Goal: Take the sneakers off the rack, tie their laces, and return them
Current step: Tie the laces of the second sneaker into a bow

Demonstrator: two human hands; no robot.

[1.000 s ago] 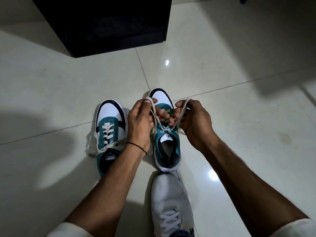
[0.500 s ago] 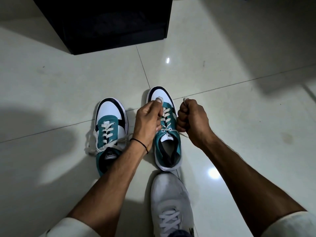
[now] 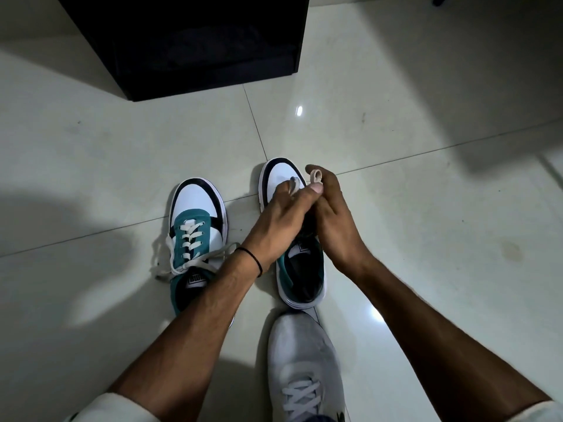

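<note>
Laces pinched between left hand and right hand, crossed over sneaker.

Left sneaker and right sneaker are showing teal uppers, white toes with black trim, cream laces. A grey shoe is showing white laces. Floor is appearing pale glossy tile; cabinet, black; wristband, black.
</note>
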